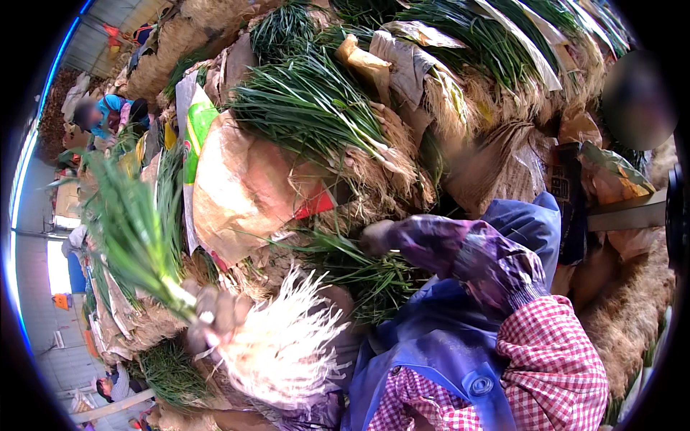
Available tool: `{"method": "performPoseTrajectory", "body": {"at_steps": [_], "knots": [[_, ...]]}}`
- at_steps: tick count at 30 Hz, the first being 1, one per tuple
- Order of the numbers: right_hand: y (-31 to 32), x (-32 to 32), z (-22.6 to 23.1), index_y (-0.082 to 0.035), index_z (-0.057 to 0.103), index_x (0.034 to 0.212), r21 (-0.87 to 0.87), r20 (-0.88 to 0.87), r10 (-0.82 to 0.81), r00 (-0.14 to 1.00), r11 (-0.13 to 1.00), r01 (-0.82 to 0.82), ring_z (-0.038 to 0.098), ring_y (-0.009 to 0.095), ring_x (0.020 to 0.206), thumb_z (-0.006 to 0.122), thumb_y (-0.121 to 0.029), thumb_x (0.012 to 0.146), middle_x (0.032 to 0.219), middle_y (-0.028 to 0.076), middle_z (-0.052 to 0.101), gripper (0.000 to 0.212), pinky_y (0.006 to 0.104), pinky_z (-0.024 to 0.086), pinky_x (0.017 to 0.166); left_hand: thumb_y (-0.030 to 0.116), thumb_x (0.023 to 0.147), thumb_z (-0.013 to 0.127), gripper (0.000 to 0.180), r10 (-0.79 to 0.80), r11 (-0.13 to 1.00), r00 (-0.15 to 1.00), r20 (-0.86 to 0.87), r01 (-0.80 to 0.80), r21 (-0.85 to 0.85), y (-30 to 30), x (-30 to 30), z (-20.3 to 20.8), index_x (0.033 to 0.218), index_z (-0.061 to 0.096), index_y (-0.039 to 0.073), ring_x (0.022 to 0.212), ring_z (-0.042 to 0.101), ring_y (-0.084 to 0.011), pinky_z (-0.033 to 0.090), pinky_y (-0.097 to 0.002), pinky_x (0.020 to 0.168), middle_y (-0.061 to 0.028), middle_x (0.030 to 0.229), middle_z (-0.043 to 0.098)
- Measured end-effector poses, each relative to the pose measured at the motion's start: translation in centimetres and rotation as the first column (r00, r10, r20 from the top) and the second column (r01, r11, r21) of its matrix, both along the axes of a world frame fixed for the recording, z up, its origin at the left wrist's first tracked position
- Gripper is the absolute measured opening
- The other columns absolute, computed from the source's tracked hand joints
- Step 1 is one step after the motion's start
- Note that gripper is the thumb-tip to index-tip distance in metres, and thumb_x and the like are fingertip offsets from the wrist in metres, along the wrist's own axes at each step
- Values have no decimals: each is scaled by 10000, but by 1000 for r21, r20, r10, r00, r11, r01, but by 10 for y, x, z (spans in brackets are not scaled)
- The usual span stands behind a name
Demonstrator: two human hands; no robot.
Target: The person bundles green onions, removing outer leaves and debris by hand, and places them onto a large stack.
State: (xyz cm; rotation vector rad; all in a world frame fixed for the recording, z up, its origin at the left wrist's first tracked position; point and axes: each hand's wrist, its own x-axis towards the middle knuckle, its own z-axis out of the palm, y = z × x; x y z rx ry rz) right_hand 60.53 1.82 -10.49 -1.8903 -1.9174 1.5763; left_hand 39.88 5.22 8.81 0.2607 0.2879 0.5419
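Observation:
On the left, my left hand (224,310), in what looks like a dirty glove, grips a bunch of green onions (136,237) near its white stems. The leaves point up and left, blurred. Bushy pale roots (284,345) spread out to the right of that hand. My right hand (375,238) is at the middle, beside loose green onions (366,276) lying by my lap; its fingers are blurred and hard to make out. A purple patterned oversleeve (460,255) covers my right forearm.
A large heap of green onions (309,108) with brown roots lies ahead. More bundles with paper sheets (402,68) between them reach far right. A brown sack sheet (241,190) lies across the pile. Other people (115,115) sit at the far left. My blue apron (431,323) covers my lap.

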Motion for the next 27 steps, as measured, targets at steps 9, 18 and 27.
{"method": "performPoseTrajectory", "body": {"at_steps": [9,18,27], "knots": [[1,110,66,-130,603,796,845,90,-870,485,324,424,609,298,673,641,-241,766,761,93,619,120,391,490,598,102,744,591,440,37,964,996,-84,-13,265,39,40,-50,1145,445,-4,771,488,-152,411,-316,739,-60,853,543],[-25,14,138,-139,598,849,615,204,-393,897,764,195,622,265,688,609,-271,804,792,79,610,140,379,500,602,191,787,641,257,-50,973,796,-603,176,152,26,40,-99,787,579,-59,515,537,-151,463,-233,507,-108,654,592],[-2,26,102,-26,635,1063,219,-294,-774,560,516,828,643,210,850,636,-466,819,947,136,676,503,328,491,790,192,785,653,234,-53,942,787,-615,245,231,7,43,-112,778,579,-29,580,573,-198,491,-285,548,-131,672,590]]}}
